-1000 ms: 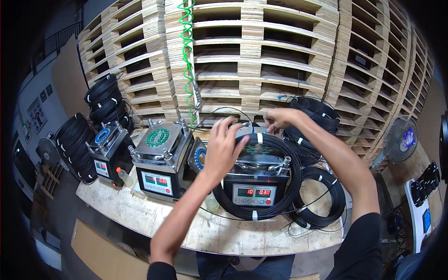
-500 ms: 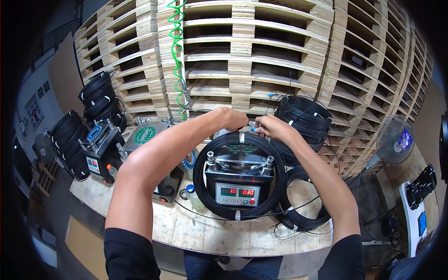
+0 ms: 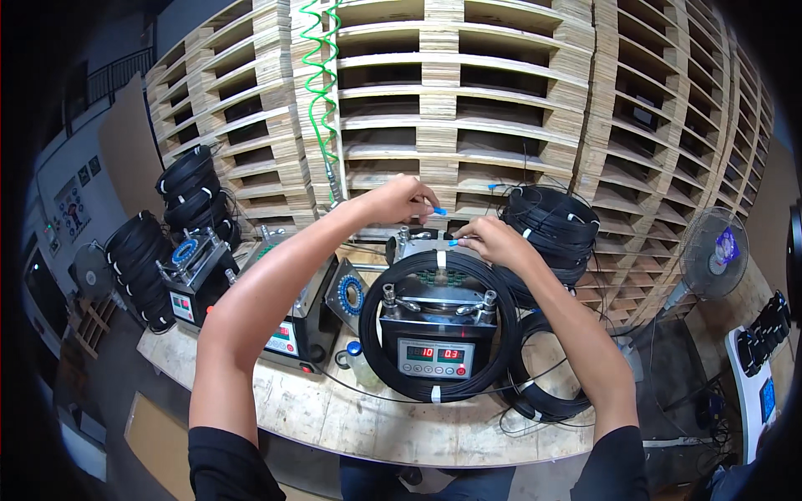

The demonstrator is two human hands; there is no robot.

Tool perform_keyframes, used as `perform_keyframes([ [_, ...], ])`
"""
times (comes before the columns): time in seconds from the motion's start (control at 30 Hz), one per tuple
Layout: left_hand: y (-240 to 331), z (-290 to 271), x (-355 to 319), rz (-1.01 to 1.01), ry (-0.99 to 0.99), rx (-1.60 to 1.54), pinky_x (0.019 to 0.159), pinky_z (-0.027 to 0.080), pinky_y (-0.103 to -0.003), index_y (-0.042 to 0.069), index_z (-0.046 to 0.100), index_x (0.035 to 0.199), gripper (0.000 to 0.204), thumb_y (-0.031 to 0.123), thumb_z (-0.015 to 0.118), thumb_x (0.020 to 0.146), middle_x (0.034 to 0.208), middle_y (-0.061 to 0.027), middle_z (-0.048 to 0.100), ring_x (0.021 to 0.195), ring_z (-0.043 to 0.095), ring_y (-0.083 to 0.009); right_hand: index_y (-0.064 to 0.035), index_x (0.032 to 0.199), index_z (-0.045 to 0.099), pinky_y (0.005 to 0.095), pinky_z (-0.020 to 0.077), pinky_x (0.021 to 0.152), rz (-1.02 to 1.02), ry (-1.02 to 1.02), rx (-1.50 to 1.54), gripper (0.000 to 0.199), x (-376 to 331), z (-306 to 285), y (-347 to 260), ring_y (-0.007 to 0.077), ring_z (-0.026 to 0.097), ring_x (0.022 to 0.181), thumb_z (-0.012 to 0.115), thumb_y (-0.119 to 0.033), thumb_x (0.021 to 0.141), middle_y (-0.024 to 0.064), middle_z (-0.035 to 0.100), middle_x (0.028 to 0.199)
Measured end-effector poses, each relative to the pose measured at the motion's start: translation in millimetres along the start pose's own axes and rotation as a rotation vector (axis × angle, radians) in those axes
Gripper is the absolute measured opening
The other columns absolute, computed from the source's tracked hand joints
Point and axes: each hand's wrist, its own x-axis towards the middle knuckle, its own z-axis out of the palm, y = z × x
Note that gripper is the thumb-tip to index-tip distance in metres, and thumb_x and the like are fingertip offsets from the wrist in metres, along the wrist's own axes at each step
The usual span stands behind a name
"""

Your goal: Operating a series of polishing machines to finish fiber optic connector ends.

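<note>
My left hand [image 3: 408, 200] is raised behind the polishing machine [image 3: 436, 324], its fingertips pinching a small blue connector piece [image 3: 440, 211]. Lower and to the right, my right hand [image 3: 493, 239] is closed on another small blue connector [image 3: 454, 243], just above the machine's back edge. The two blue pieces are apart; whether either is a cap or a full connector is too small to tell. A large coil of black cable [image 3: 373, 326], bound with white ties, stands upright around the machine's front. The machine has a lit red display and clamp posts on top.
More polishing machines [image 3: 188, 280] stand on the left of the wooden bench [image 3: 276, 401]. A small blue-capped bottle [image 3: 359, 363] is beside the coil. Stacked black coils [image 3: 551, 242] rise at the back right, near a fan [image 3: 710, 255]. Wooden pallets [image 3: 468, 92] line the back.
My left hand has moved up and away from my right, with a blue piece now visible at its fingertips. My right hand stays near the machine's back. The view has shifted slightly.
</note>
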Motion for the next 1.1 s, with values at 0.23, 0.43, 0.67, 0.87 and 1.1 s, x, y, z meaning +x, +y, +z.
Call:
perform_keyframes([
  [0.23,11.6,-4.7,-10.4,-0.093,0.044,-0.116,0.055,0.056,-0.030,-0.002,0.060,0.105,0.021,0.018,0.065,0.099,0.087,-0.0118,0.075,0.073,0.073,-0.0160,-0.0001,0.119,0.049,0.0389,0.0524,0.077,-0.059,0.286,0.226,0.037,30.1,2.7,-37.7,0.0227,0.061,0.073,0.071,-0.010,0.090,0.0114,0.061,0.079],
  [0.43,15.4,-18.7,-11.9,-0.057,-0.029,-0.054,0.066,0.054,-0.030,-0.002,0.059,0.108,0.031,0.022,0.073,0.095,0.090,-0.0141,0.076,0.080,0.071,-0.0130,0.0046,0.107,0.060,0.0270,0.0529,0.062,0.016,0.163,0.481,0.021,37.5,-15.1,-44.0,0.0114,0.067,0.073,0.071,-0.002,0.090,0.0081,0.073,0.089],
  [0.67,14.9,-34.4,-28.9,-0.048,-0.037,0.059,0.078,0.054,-0.038,0.003,0.052,0.122,0.042,0.014,0.076,0.089,0.090,-0.0138,0.075,0.084,0.071,-0.0207,-0.0074,0.120,0.073,0.0341,0.0575,0.075,0.005,0.197,0.055,0.028,23.5,-56.5,-23.5,0.0216,0.073,0.082,0.069,-0.006,0.092,0.0153,0.076,0.097],
  [0.87,-17.1,-31.1,-67.4,-0.047,-0.004,0.101,0.077,0.053,-0.036,0.010,0.046,0.139,0.059,0.013,0.076,0.088,0.091,-0.0129,0.073,0.086,0.070,-0.0178,0.0029,0.109,0.070,0.0390,0.0541,0.084,-0.014,0.291,-0.232,0.023,-11.5,-100.1,12.6,0.0352,0.069,0.095,0.064,0.003,0.086,0.0216,0.072,0.103],
  [1.1,-40.5,21.2,-124.9,-0.223,0.270,-0.582,0.075,0.053,-0.028,0.013,0.044,0.144,0.060,0.008,0.073,0.092,0.090,-0.0071,0.068,0.084,0.066,-0.0126,-0.0009,0.125,0.060,0.0438,0.0520,0.087,-0.144,0.484,-0.152,0.047,-53.8,-87.1,-7.9,0.0383,0.066,0.099,0.058,0.014,0.081,0.0207,0.066,0.112],
])
